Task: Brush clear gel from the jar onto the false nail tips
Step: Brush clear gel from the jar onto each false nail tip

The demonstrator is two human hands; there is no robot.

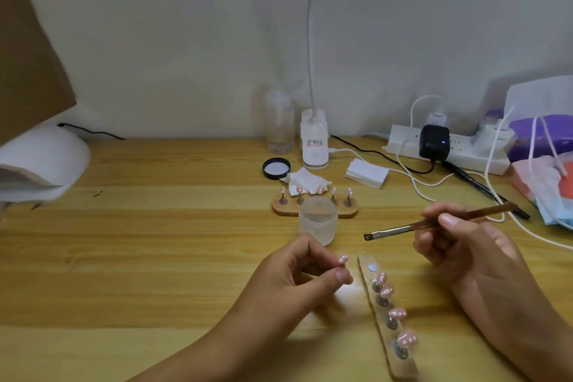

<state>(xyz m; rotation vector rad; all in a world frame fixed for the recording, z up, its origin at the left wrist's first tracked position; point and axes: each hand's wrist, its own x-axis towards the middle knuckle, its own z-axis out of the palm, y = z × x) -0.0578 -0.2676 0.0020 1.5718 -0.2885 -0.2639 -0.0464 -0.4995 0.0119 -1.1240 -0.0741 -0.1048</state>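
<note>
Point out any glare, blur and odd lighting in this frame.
Head view: dim, warm and soft throughout; a bright patch glares on the table by the left hand; the nail tip it pinches is blurry, like those on the wooden strip; the brush in the right hand looks fairly crisp.

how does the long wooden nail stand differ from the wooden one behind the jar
The long narrow wooden stand runs away from the camera; the rounded wooden stand lies crosswise, partly hidden behind the frosted jar. The long stand shows four pink dotted nail tips and a bare far slot; the rounded stand shows no bare slot. Both hold tips on small pegs.
</note>
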